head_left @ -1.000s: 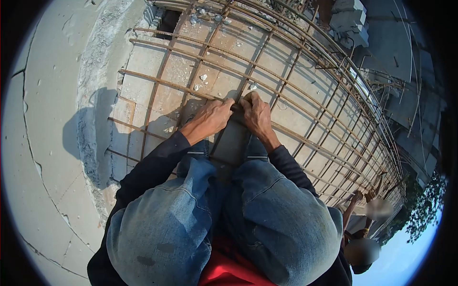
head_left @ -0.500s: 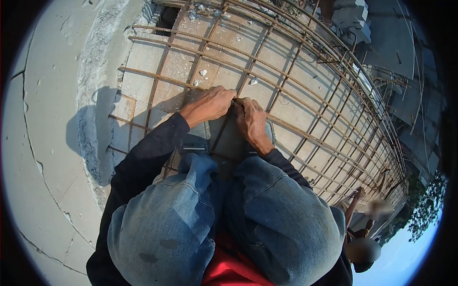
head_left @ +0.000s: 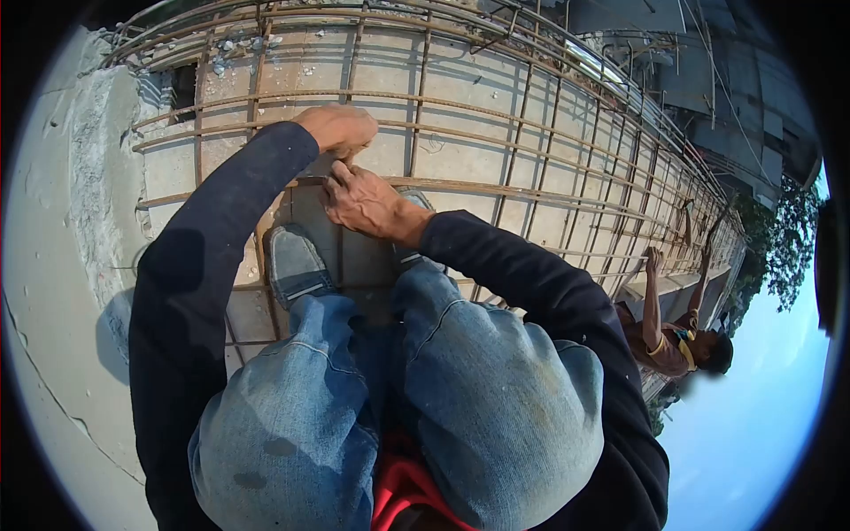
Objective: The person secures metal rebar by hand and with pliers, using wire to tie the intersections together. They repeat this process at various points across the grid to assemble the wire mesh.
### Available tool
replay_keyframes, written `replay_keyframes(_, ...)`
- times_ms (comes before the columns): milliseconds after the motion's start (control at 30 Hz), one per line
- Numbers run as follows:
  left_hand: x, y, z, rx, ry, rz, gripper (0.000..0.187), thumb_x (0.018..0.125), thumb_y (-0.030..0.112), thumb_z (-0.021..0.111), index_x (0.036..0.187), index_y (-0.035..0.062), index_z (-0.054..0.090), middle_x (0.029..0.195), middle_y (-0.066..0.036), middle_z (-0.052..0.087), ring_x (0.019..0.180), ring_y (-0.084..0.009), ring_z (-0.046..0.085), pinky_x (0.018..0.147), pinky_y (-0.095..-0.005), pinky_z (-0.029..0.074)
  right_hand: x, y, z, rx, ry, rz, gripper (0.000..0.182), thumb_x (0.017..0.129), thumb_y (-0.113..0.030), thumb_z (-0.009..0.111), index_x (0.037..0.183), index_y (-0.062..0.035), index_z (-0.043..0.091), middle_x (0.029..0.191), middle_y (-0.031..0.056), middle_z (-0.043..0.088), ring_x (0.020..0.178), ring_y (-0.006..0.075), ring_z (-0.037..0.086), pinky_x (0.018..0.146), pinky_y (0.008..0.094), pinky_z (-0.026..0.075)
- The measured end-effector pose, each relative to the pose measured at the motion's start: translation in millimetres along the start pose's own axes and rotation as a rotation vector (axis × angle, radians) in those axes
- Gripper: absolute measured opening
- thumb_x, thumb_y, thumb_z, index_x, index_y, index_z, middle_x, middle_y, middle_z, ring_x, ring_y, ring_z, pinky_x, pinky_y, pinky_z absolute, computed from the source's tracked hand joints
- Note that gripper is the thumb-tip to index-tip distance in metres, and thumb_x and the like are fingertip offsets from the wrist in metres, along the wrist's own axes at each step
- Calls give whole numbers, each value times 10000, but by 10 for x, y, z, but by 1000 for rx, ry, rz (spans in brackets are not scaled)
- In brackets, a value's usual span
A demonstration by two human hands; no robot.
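Note:
Both my hands work close together at a crossing in a grid of rusty rebar (head_left: 513, 188). My left hand (head_left: 338, 130) is bent over the crossing with its fingers curled down, and what they grip is hidden. Just below it, my right hand (head_left: 367, 203) has its thumb and fingers pinched at the same bar. Anything thin between those fingertips is too small to make out. Under the hands, my shoes (head_left: 297, 264) stand among the bars, with my jeans-covered knees nearer the camera.
Pale form panels (head_left: 482, 75) lie under the grid, with concrete crumbs (head_left: 220, 64) at the upper left. A rough concrete edge (head_left: 102, 186) borders the left side. Bundled long bars (head_left: 611, 84) curve along the far side. Another person (head_left: 677, 341) reaches to the rebar at the right.
The view has turned, and the grid and my hands appear farther left and higher. My left wrist is now bent over above the right hand. The other person shows more fully.

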State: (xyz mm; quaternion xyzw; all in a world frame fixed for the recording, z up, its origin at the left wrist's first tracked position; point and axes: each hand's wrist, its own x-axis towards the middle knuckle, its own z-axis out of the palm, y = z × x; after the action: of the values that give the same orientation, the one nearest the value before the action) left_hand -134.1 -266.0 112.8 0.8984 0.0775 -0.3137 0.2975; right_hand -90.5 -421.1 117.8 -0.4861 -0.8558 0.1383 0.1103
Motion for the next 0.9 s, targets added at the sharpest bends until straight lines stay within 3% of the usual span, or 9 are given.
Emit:
replay_keyframes(133, 250, 112, -48, 241, 24, 86, 127, 651, 72, 731, 695, -10, 644, 729, -189, 650, 747, -372, 659, 644, -444, 519, 150, 12, 263, -235, -64, -53, 196, 816, -259, 557, 717, -99, 608, 787, 76, 622, 841, 216, 564, 703, 344, 437)
replay_keyframes(200, 31, 347, -358, 231, 97, 108, 132, 686, 73, 711, 783, 1, 658, 821, -193, 658, 828, -360, 655, 693, -432, 522, 119, 49, 657, 860, 153, 150, 208, 916, -210, 495, 777, -91, 595, 791, 55, 621, 767, 184, 565, 714, 332, 436)
replay_keyframes(333, -698, 379, -705, 444, 1036, 511, 401, 819, 64, 592, 1218, 98, 566, 1248, -155, 554, 1173, -269, 531, 945, -367, 451, 279, 11, 242, 412, -208, 272, 93, 841, -34, 525, 755, -70, 526, 733, 83, 564, 755, 192, 581, 651, 354, 423)
replay_keyframes(467, -1737, 1039, -1635, 404, 1043, 362, 299, 909, 139, 572, 1190, 36, 558, 1051, -160, 638, 950, -268, 637, 835, -363, 523, 176, 111, 266, 398, 267, 126, 162, 825, -159, 518, 747, -30, 577, 667, 156, 622, 620, 344, 617, 582, 489, 472)
replay_keyframes(533, -2223, 987, -1733, 13, 1154, 737, 250, 966, 158, 519, 1118, -37, 559, 890, -168, 643, 780, -233, 648, 755, -335, 550, -35, 165, 834, 598, 343, 528, 150, 787, -116, 559, 819, 29, 576, 726, 229, 632, 702, 393, 638, 653, 466, 512)
replay_keyframes(567, -2102, 1095, -1301, -598, 1487, 713, 251, 984, 140, 483, 1092, -79, 542, 810, -165, 624, 724, -191, 627, 739, -313, 549, -131, 193, 1066, 692, 355, 740, 176, 768, -95, 579, 855, 58, 576, 756, 265, 638, 743, 417, 649, 688, 455, 532)
replay_keyframes(633, -2082, 809, -790, -803, 1558, 561, 238, 984, 134, 481, 1084, -72, 547, 777, -146, 624, 716, -169, 622, 694, -283, 528, 103, -59, 17, 624, 208, 1123, 154, 783, -86, 598, 825, 61, 580, 703, 234, 642, 656, 363, 663, 616, 419, 538)
replay_keyframes(733, -1525, 429, -26, -730, 1132, -97, 225, 954, 181, 546, 1030, -18, 616, 845, -128, 640, 804, -224, 627, 736, -324, 477, 158, -132, -76, 1090, 267, 1462, 194, 899, -139, 601, 875, 51, 574, 695, 109, 639, 568, 167, 628, 510, 283, 531)
replay_keyframes(900, -795, 85, 1007, -484, 823, -122, 244, 912, 253, 577, 927, 16, 637, 917, -133, 627, 873, -325, 584, 794, -402, 444, -32, 36, -135, 1152, 237, 1299, 282, 884, -220, 654, 895, 56, 603, 698, 146, 659, 581, 194, 668, 504, 306, 524)
